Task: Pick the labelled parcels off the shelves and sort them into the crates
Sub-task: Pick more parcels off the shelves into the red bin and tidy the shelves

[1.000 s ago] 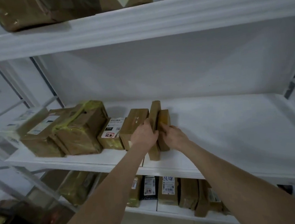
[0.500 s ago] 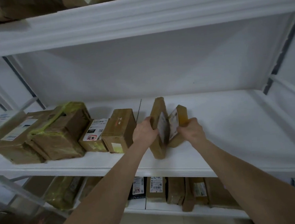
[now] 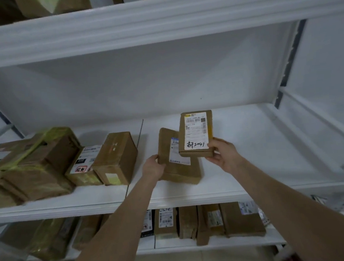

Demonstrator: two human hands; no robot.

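My right hand (image 3: 223,154) grips a small flat cardboard parcel (image 3: 196,134) by its lower right corner, its white label with handwritten digits facing me, lifted above the middle shelf (image 3: 253,165). A larger flat brown parcel (image 3: 177,163) lies tilted on the shelf just behind and below it, and my left hand (image 3: 153,167) holds its left edge. The small parcel overlaps the larger one's upper right corner and part of its label.
Left on the same shelf stand a brown box (image 3: 116,158), a labelled box (image 3: 84,166) and bigger boxes with yellow-green tape (image 3: 38,160). The lower shelf holds several upright parcels (image 3: 206,221). More parcels sit on the top shelf (image 3: 157,15). The shelf's right half is bare.
Both parcels stood on edge side by side; my right hand has lifted the smaller one and turned its label toward me, while the larger one has tipped flatter under my left hand.
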